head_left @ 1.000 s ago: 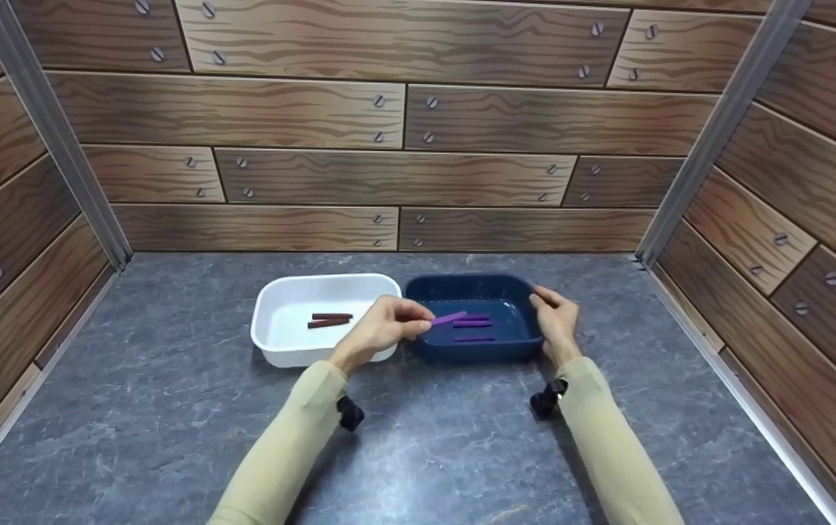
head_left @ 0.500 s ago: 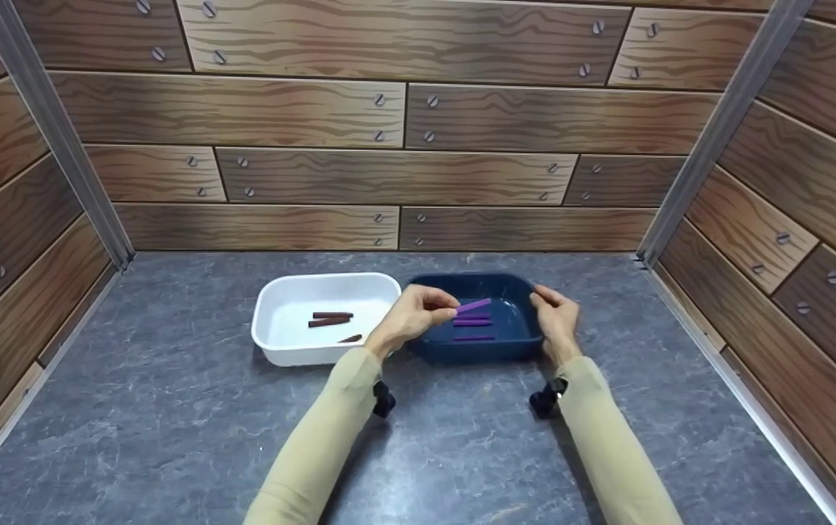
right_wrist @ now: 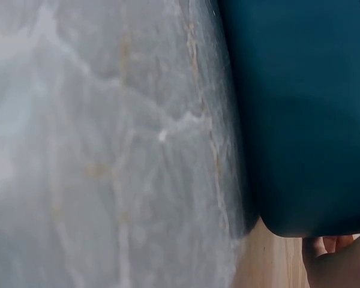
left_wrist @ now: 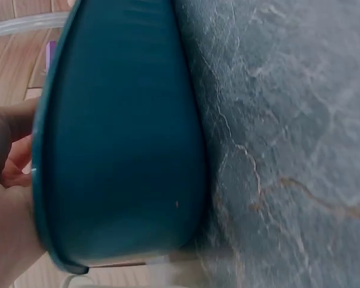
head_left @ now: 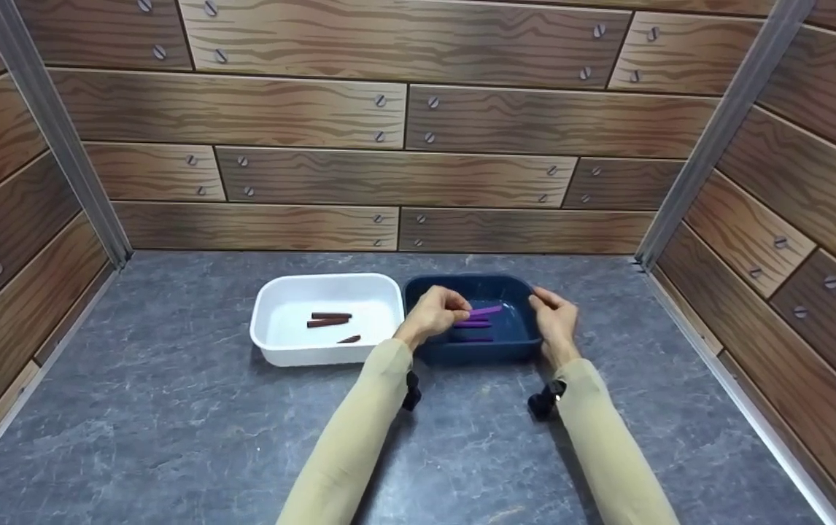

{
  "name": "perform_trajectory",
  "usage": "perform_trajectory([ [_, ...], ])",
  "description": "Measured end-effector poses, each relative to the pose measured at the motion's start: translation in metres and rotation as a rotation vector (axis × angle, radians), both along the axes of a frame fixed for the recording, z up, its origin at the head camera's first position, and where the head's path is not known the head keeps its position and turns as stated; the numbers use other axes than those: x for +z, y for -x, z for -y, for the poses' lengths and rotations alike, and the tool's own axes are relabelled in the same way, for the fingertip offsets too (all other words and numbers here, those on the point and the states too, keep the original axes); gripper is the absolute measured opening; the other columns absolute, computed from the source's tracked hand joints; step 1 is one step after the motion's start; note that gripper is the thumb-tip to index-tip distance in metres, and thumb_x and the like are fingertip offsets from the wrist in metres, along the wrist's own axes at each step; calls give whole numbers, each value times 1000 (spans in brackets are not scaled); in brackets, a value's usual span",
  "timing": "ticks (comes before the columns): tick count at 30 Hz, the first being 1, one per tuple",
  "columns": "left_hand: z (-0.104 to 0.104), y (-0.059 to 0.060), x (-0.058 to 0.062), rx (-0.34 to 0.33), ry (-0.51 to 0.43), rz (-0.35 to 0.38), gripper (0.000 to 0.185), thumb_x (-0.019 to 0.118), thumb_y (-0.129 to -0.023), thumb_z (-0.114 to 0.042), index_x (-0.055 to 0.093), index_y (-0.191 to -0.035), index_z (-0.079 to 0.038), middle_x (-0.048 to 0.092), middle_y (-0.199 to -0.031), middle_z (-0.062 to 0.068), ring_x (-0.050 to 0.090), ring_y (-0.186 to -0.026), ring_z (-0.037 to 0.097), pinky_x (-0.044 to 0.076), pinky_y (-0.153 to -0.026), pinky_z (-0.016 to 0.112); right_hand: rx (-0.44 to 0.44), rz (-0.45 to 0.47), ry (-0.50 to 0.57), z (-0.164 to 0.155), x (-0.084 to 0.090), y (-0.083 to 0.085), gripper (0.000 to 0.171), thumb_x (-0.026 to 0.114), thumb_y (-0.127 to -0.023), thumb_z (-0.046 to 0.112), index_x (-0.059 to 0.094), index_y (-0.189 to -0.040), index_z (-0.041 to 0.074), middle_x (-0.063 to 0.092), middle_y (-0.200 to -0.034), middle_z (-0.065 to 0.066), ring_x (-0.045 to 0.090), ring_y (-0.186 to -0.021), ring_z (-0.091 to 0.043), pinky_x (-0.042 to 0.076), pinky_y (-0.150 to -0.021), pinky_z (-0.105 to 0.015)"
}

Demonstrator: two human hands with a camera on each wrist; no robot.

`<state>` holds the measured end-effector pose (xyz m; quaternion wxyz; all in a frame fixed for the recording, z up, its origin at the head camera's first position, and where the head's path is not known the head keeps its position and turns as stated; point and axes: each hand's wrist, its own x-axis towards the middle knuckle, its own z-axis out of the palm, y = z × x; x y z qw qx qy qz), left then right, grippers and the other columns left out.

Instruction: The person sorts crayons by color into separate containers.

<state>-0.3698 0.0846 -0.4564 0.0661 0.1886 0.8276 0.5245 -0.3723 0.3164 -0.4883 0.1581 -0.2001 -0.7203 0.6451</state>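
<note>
Two trays side by side on the gray counter [head_left: 170, 408]: white tray [head_left: 272, 350] left of the blue tray [head_left: 527, 339], walls touching. White tray holds three brown sticks [head_left: 330, 316]. Blue tray holds three purple sticks, counting the held one. Left hand [head_left: 438, 310] over the blue tray, fingers curled, pinching one purple stick [head_left: 487, 310]; its long axis runs left-right, free end pointing right and slightly up. Right hand [head_left: 556, 321] rests on the blue tray's right rim, fingers loosely bent around it.
</note>
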Motion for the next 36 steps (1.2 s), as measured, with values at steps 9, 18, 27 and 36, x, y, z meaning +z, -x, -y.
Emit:
perform_trajectory([
  [9,-5,9,-6,-10,9,78,9,69,-88,-3,76,-94,-2,67,-82,0,53,-74,8,44,-67,20,-6,-5,4,-2,0,0,35,60,-97,11,63,-130,4,58,-137,-15,51,-125,-25,41,-105,-35],
  [18,-8,13,-10,35,82,98,8,71,-87,-5,77,-93,-4,71,-88,2,54,-78,9,47,-76,23,7,-5,18,-1,-1,0,35,59,-97,11,62,-131,4,57,-138,-15,51,-125,-25,41,-106,-35],
  [27,-8,12,-9,84,134,129,7,73,-86,-5,77,-91,-6,71,-95,2,54,-83,11,48,-80,26,24,8,-3,-1,1,-3,35,58,-98,14,62,-132,6,55,-140,-14,50,-128,-27,40,-108,-38],
  [36,-9,11,-8,92,139,116,12,73,-86,-8,77,-97,-6,72,-105,5,59,-91,13,52,-83,27,15,-7,7,-1,2,-2,35,60,-97,13,63,-131,6,57,-137,-15,51,-125,-25,41,-106,-35],
])
